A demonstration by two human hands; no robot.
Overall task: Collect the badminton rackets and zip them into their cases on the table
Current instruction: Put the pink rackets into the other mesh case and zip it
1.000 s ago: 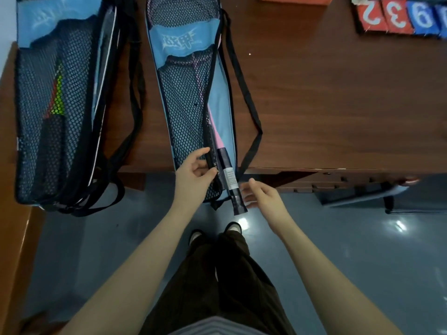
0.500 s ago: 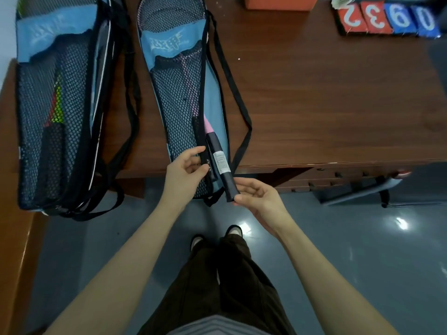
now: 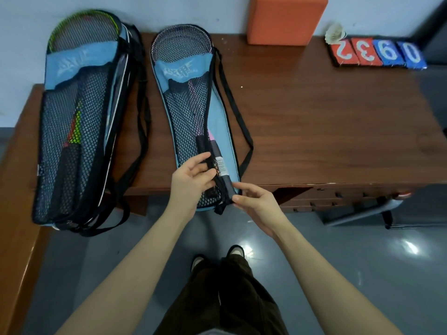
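A blue case with a black mesh front (image 3: 186, 112) lies on the brown table (image 3: 326, 131), its lower end hanging over the front edge. Inside it are pink-shafted rackets; one black handle with a white label (image 3: 219, 163) shows at the open side. My left hand (image 3: 191, 180) grips the mesh flap's edge beside that handle. My right hand (image 3: 256, 201) pinches the case's bottom corner at the handle's butt. A second, fuller case (image 3: 77, 131) with a green racket lies to the left.
An orange block (image 3: 285, 20) stands at the table's back edge. Red and blue number cards (image 3: 377, 53) and a white shuttlecock (image 3: 335, 35) sit at the back right. Black straps (image 3: 242, 122) trail beside each case. Drawers are under the table's front.
The racket handle has slid further into the case and no longer sticks out past its end. My right hand moved from under the handle to the case's bottom corner.
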